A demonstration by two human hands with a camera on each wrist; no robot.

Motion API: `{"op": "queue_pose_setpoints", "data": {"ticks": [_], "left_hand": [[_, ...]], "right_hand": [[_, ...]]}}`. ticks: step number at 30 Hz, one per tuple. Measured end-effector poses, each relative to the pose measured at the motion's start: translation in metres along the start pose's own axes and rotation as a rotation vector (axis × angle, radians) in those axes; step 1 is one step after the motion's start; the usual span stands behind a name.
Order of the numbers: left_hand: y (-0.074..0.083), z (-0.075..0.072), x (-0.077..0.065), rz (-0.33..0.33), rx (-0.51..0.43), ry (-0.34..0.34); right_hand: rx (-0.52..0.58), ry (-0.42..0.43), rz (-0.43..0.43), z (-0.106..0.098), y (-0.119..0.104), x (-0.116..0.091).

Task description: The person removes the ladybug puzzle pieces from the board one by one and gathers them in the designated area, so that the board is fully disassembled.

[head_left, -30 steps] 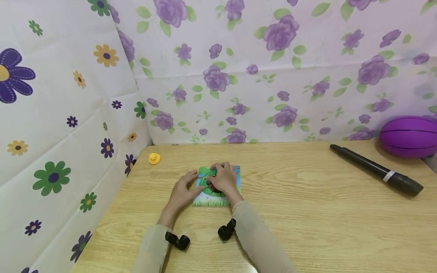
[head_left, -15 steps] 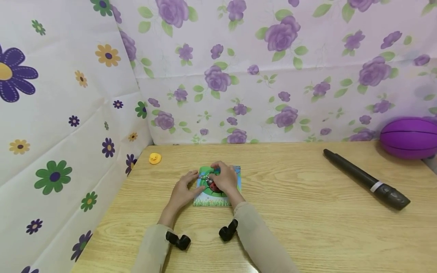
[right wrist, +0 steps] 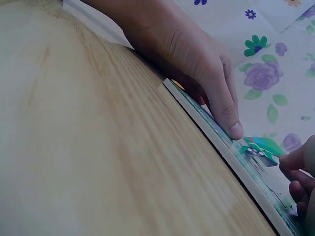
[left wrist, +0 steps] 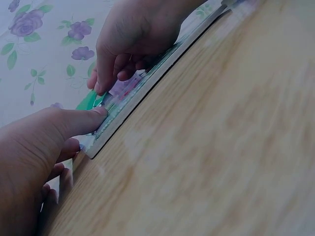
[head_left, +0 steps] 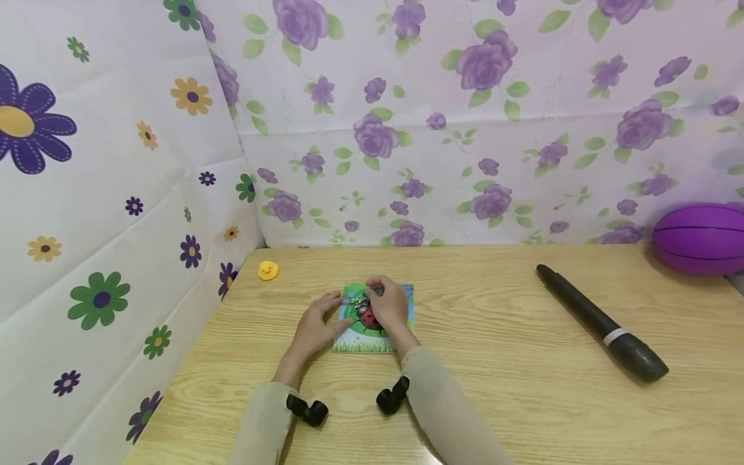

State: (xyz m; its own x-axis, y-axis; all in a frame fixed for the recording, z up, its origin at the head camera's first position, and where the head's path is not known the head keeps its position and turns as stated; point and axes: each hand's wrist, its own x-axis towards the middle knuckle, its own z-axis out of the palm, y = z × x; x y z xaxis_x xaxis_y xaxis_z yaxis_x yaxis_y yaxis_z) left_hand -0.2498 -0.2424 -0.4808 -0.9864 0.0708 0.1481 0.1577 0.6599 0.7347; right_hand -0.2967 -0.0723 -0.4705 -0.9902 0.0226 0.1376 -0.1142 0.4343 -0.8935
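Observation:
A flat square puzzle board (head_left: 363,344) with a ladybug (head_left: 369,318) on a green leaf lies on the table. My left hand (head_left: 314,329) rests at its left edge, with the thumb on the board's face and the fingers spread along the side. Above the board, my right hand (head_left: 391,307) pinches a green puzzle piece (right wrist: 263,146) between thumb and index finger. The piece looks tilted up from the board in the right wrist view. The right hand covers the board's upper right part.
A small yellow rubber duck (head_left: 268,270) sits at the back left of the wooden table (head_left: 494,387). To the right lies a long black microphone-shaped object (head_left: 599,323) with a white ring. A purple ball (head_left: 700,239) rests at the back right, by the flowered cloth (head_left: 436,187).
My right hand's fingers have shifted slightly, and more of the ladybug shows. The left hand keeps its place. The black microphone-shaped object has rolled left and nearer. The head view has turned slightly left.

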Motion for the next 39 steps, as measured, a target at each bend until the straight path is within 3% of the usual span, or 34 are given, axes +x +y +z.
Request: {"op": "queue_pose_setpoints", "data": {"ticks": [9, 14, 22, 32, 39], "left_hand": [[0.001, 0.0, 0.0, 0.005, -0.002, -0.003], [0.001, -0.001, 0.001, -0.001, -0.003, -0.016], [-0.001, 0.0, -0.001, 0.048, -0.006, 0.001], [-0.001, 0.0, -0.004, 0.037, -0.007, 0.003], [-0.001, 0.0, -0.001, 0.028, -0.017, -0.032]], "right_hand": [[0.114, 0.012, -0.015, -0.011, 0.007, 0.005], [0.18, 0.001, 0.007, -0.026, 0.01, 0.01], [0.206, 0.019, 0.04, -0.054, 0.017, 0.016], [0.112, 0.005, 0.006, -0.108, 0.008, 0.031], [0.138, -0.014, 0.019, -0.152, 0.003, 0.042]]}}
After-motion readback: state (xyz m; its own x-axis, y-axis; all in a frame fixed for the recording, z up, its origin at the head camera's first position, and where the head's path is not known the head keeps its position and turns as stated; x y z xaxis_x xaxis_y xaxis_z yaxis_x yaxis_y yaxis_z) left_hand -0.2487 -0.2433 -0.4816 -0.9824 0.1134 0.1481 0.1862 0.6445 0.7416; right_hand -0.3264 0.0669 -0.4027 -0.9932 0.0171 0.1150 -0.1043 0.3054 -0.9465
